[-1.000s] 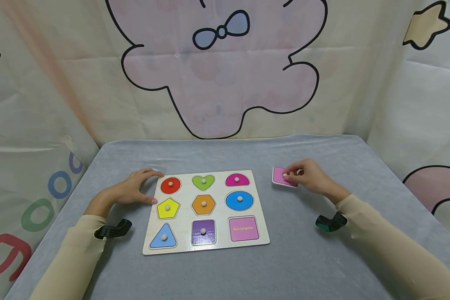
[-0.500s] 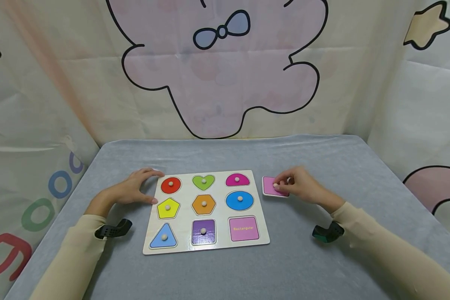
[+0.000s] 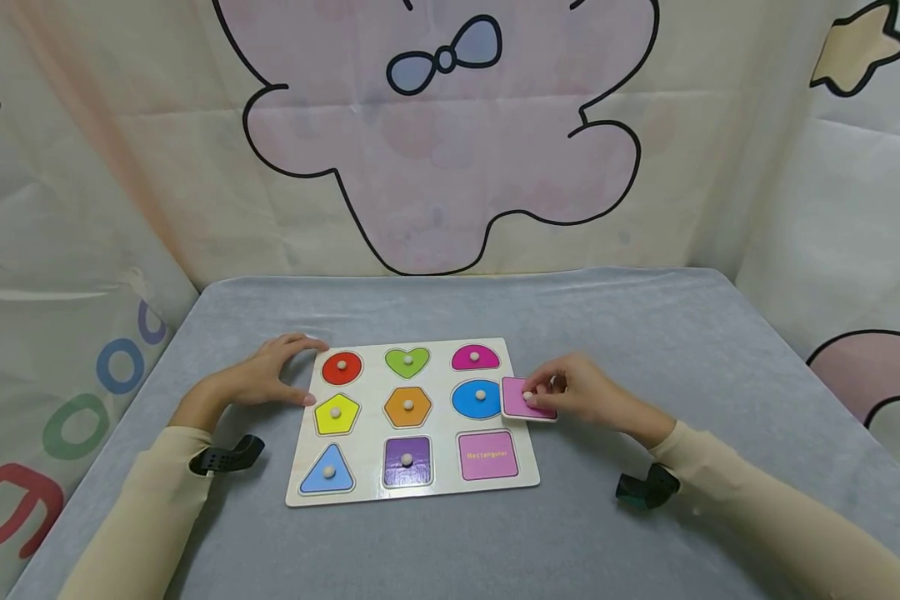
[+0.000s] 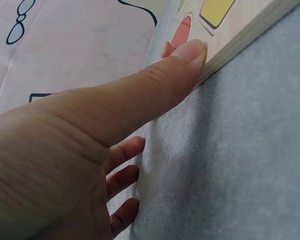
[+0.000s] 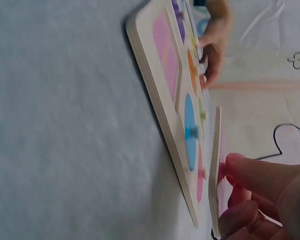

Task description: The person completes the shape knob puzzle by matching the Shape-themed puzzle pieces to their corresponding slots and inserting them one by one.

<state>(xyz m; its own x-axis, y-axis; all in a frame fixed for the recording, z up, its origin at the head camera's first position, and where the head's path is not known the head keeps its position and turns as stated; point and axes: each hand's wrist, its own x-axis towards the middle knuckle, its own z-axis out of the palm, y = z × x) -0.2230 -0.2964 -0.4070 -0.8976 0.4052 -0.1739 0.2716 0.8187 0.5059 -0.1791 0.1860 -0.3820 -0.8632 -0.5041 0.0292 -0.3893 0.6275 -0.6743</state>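
Note:
My right hand (image 3: pixel 581 390) pinches the small knob of a pink rectangular puzzle piece (image 3: pixel 513 400). In the head view the piece overlaps the puzzle board's right edge and the tip of the blue oval; in the right wrist view the piece (image 5: pixel 216 175) is held up off the cloth. A pink recess (image 3: pixel 488 456) lettered "Rectangular" lies at the board's near right corner. My left hand (image 3: pixel 258 379) rests at the board's left edge, fingers spread, with the thumb (image 4: pixel 190 52) on the rim near the red circle. The white wooden board (image 3: pixel 442 433) lies flat.
Knobbed pieces sit in the board's other recesses, among them a red circle (image 3: pixel 342 368), an orange hexagon (image 3: pixel 407 407) and a purple square (image 3: pixel 407 471). Grey cloth (image 3: pixel 570 533) covers the table. A printed curtain (image 3: pixel 435 150) hangs behind it and at both sides.
My right hand has carried the pink rectangle leftward and nearer to me, from beside the board to over its right edge. The left hand stays in place.

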